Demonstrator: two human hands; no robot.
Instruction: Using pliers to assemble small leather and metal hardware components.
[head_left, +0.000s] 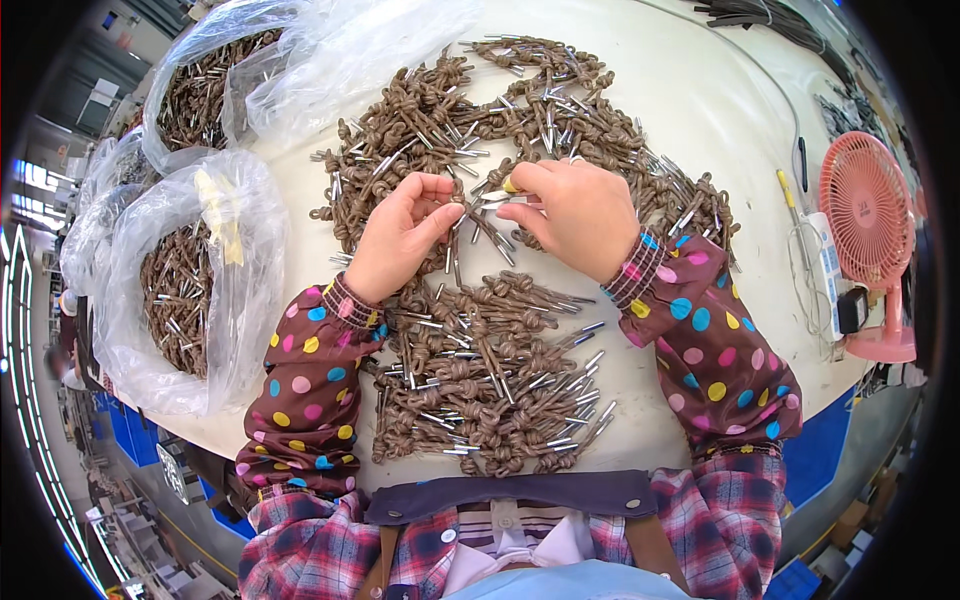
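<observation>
Between thumb and fingers, my left hand (405, 240) pinches a brown knotted cord (457, 235) with metal tips. My right hand (585, 215) is closed just beside it, gripping a small pointed metal tool (495, 197) with a bit of yellow near the index finger. The tool's point is close to the cord; whether they touch I cannot tell. Beyond both hands spreads a heap of loose knotted cords (410, 130) with silver tips. Nearer to me, below the hands, lies a denser pile of the same knotted cords (480, 370), laid roughly in rows.
Clear plastic bags (255, 330) full of similar cords stand at the left. On the right are a pink fan (868, 195), a white power strip (826, 265) and a yellow-ended pen-like tool (786, 188). Dark cords (770, 18) lie at the far right of the pale table (740, 330).
</observation>
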